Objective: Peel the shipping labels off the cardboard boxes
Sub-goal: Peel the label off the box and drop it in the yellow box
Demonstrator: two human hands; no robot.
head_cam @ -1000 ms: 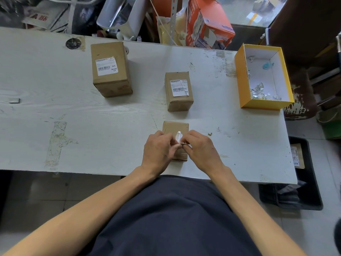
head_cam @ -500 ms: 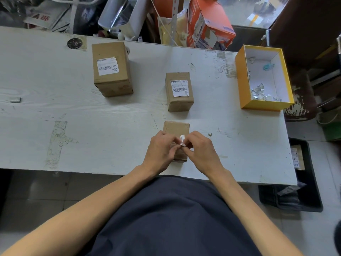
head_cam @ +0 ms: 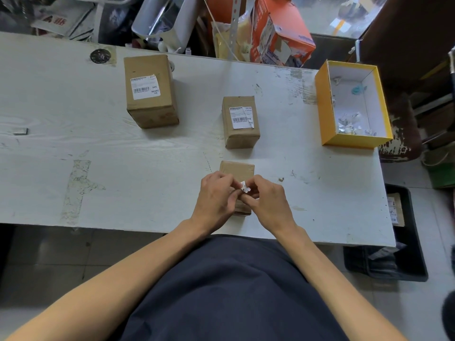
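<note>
Open yellow cardboard tray with white interior (head_cam: 327, 112), far right of the grip, contains crumpled white label scraps (head_cam: 348, 124). Left hand (head_cam: 216, 198) and right hand (head_cam: 267, 200) both pinch a crumpled white label piece (head_cam: 243, 187) above the small brown cardboard box (head_cam: 237, 169). Two labelled brown boxes (head_cam: 150, 91) (head_cam: 240, 120) stand beyond the grip on the worn white-painted table (head_cam: 98, 156); clutter behind

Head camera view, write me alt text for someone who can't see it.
Two bare hands, left hand and right hand, pinch a crumpled white paper label over a small brown cardboard box at the near edge of a worn white table. Farther back stand two labelled brown cardboard boxes and an open yellow box holding paper scraps.
</note>
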